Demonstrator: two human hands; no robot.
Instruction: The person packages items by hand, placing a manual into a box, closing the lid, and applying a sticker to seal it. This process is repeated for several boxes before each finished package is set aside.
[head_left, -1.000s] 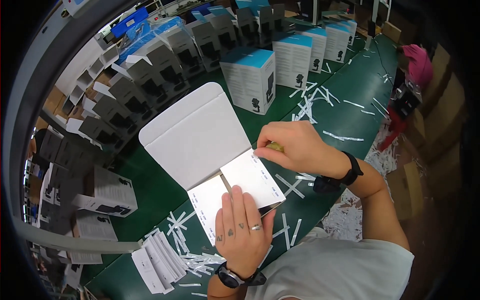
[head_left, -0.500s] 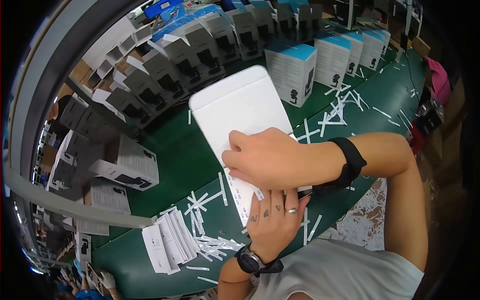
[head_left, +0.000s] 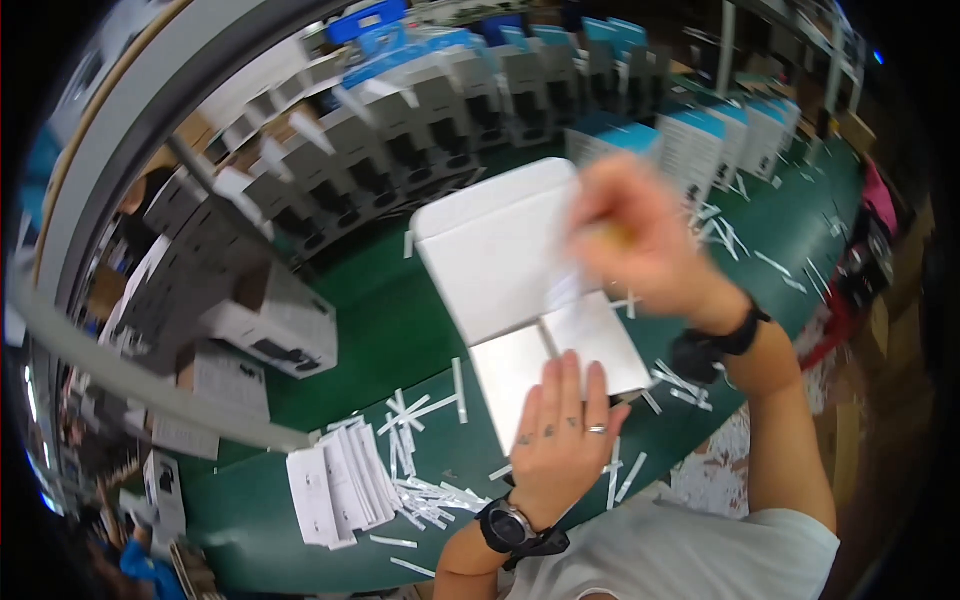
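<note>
A white box [head_left: 500,260] with its lid flap raised lies on the green table in front of me. My left hand [head_left: 560,440] rests flat on the box's near part, fingers stretched out, with nothing gripped. Above the box's right side is my right hand [head_left: 635,240], smeared by motion, its fingers seemingly curled. A blurry whitish strip-like shape [head_left: 565,292] shows just under it; whether the fingers hold it is unclear.
A stack of white folded leaflets [head_left: 340,485] lies at the near left, beside scattered white paper strips [head_left: 435,500]. Grey boxes with open tops [head_left: 435,110] line the far side. Closed boxes with blue tops [head_left: 690,145] stand at the far right. A grey metal post [head_left: 150,395] crosses the left.
My right hand has lifted up and to the right, away from my left hand. The printed label sheet under the hands no longer shows there. The box's near white panels are now uncovered.
</note>
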